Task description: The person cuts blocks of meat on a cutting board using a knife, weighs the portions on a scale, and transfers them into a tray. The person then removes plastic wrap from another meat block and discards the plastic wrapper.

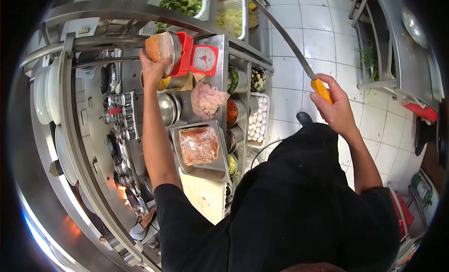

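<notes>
My left hand [155,69] reaches out to a red dial scale [204,60] and grips a block of meat [159,47] with an orange-brown side and a pale side. The meat lies against a round metal pan [177,54] beside the scale's red top. Out to the right, my right hand [334,103] is closed round the yellow handle of a long knife [290,40], its blade pointing up and away over the floor. Near my left forearm sit a crumpled pinkish plastic bag [206,99] and a wrapped slab of meat [199,144] in a metal tray [220,171].
A white cutting board [202,197] lies near my body. Eggs [258,120] fill a tray beside the counter, and baskets of greens [183,3] and chopped pale vegetables [230,21] stand at the far end. Flames [124,193] burn on the left behind a metal rail [84,145].
</notes>
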The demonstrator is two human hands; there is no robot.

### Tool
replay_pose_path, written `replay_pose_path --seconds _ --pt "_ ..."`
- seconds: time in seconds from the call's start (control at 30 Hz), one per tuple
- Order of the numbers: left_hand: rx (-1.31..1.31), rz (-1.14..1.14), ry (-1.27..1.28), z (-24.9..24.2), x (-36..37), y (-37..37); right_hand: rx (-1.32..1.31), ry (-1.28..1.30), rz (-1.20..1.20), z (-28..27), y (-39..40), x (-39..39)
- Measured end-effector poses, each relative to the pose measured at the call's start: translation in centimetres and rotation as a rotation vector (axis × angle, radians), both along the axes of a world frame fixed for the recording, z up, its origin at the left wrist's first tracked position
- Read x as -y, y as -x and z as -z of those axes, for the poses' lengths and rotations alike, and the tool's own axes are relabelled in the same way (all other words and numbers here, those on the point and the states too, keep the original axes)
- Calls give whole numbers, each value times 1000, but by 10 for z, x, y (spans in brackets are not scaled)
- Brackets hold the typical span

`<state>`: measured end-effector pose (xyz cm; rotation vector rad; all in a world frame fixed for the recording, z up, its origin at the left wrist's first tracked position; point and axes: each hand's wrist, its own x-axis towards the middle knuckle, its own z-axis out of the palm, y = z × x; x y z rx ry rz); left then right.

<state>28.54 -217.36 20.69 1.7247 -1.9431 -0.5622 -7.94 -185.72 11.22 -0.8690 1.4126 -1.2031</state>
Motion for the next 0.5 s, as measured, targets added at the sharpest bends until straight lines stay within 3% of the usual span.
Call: replay_pose_path --seconds 0.13,0.2,0.27,0.33,0.37,0.5 --pt "-119 -146 134 5 7 -5 32 -25 -14 10 1 -5" --pt "-497 -173 34 -1 5 -7 43 -23 -30 4 -1 -8" --pt "-717 -235 35 -7 -2 -8 69 -20 6 6 -4 -10" --pt "-963 -181 -50 0 9 -36 52 15 -14 7 -7 -12" --pt "-1027 -50 -94 -5 5 -45 56 9 -13 5 -10 -12" --pt "-1373 48 57 -46 -55 -60 72 29 -72 -3 -27 -12"
